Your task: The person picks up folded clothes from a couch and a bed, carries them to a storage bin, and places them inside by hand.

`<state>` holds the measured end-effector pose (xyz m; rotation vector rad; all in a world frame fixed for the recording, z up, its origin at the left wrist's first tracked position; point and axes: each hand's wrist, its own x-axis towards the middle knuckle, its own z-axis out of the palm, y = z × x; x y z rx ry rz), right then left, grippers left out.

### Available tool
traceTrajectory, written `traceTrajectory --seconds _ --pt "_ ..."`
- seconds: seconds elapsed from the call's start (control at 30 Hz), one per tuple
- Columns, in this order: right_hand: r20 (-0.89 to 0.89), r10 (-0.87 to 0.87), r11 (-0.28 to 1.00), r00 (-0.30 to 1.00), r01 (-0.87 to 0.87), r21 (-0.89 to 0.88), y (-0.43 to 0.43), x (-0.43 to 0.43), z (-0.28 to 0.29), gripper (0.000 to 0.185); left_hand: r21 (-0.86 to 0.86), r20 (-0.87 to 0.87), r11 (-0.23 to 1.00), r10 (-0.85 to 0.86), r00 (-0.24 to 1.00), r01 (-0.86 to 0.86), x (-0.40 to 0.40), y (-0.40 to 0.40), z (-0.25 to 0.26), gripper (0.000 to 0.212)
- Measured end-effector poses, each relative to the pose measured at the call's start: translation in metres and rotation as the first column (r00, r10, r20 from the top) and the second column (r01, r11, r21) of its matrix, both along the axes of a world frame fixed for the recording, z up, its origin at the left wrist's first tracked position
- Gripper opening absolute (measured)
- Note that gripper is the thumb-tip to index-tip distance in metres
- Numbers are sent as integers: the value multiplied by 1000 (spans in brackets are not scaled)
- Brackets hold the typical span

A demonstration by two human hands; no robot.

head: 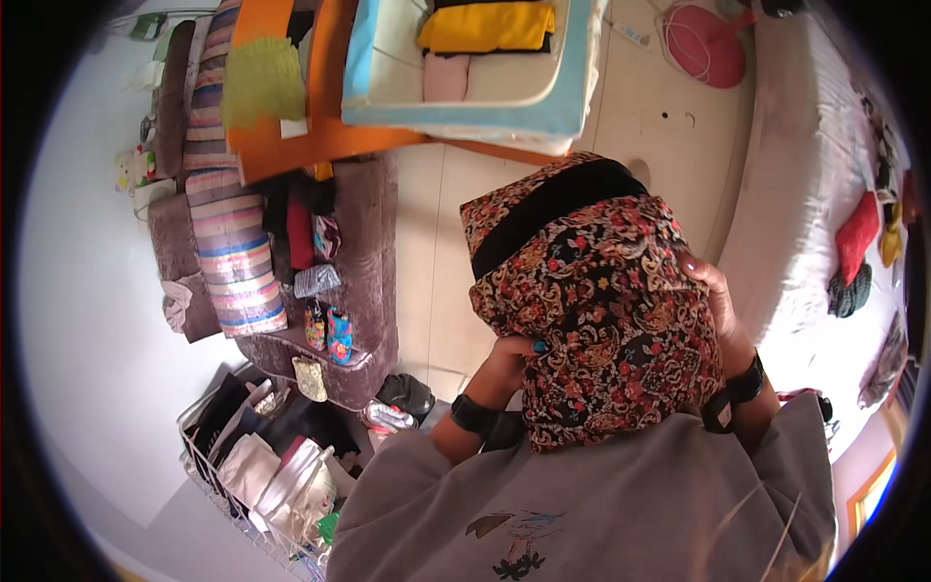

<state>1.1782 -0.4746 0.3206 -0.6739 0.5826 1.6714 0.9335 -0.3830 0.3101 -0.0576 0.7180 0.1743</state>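
Observation:
Both hands hold a floral-patterned garment (604, 305) in front of my chest. Its cloth is black with red and cream flowers, and a plain black band (553, 207) crosses its far end. My left hand (513, 358) grips the near left side, thumb on top and fingers hidden beneath. At the right edge, my right hand (713, 295) has its thumb over the cloth. The lower end of the garment rests near my grey top (582, 502). Beyond it stands a light-blue fabric storage box (465, 116) with folded yellow cloth (487, 28) and pink cloth (446, 76) inside.
The box sits on an orange table (284, 156), beside a yellow-green cloth (263, 80). On the left, a purple velvet sofa (367, 291) bears striped cushions (236, 247) and clothes. A wire basket (211, 473) full of clothes stands near left. A bed (782, 167) runs along the right.

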Motion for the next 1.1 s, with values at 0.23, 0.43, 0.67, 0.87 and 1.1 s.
traceTrajectory --seconds 0.23,0.43,0.67,0.87,1.1 --pt "76 -36 999 997 33 43 -6 27 8 44 269 -132 956 157 979 -117 20 -9 9 70" --pt "229 -23 989 973 -12 151 3 90 5 32 336 -222 911 322 921 -237 81 32 13 59" --pt "514 -2 992 858 67 -108 21 103 -29 36 239 -471 955 271 840 -175 108 121 -95 42" --pt "557 -94 951 825 241 -195 3 92 -8 35 158 -530 986 126 839 -48 50 164 -226 37" --pt "641 -180 859 747 437 -268 -27 92 -9 30 -50 -551 934 270 790 -354 70 154 -180 47"
